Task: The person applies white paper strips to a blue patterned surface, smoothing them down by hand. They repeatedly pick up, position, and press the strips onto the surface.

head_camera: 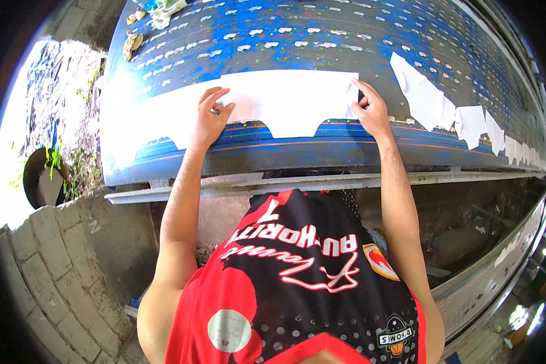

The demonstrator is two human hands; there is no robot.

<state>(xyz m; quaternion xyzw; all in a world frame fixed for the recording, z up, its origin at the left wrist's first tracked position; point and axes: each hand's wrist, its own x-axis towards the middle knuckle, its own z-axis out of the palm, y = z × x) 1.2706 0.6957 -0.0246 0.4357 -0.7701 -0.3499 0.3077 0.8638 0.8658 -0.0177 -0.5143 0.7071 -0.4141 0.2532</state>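
A white cut fabric panel lies on the long blue-stained printing table in front of me. It has a straight far edge and a narrow tab towards me, with curved cutouts on both sides. My left hand holds the panel's left side, thumb and forefinger at its edge. The right side is in the fingers of my right hand, where the cloth is slightly creased. To the left, a second white panel lies flat in strong glare, meeting or passing under the first one; which of these is unclear.
More white panels lie loosely along the table's near side to the right, several smaller ones beyond. A metal rail runs along the near edge. Crumpled plastic and a brown scrap lie at the far left. Another long table stands behind, right.
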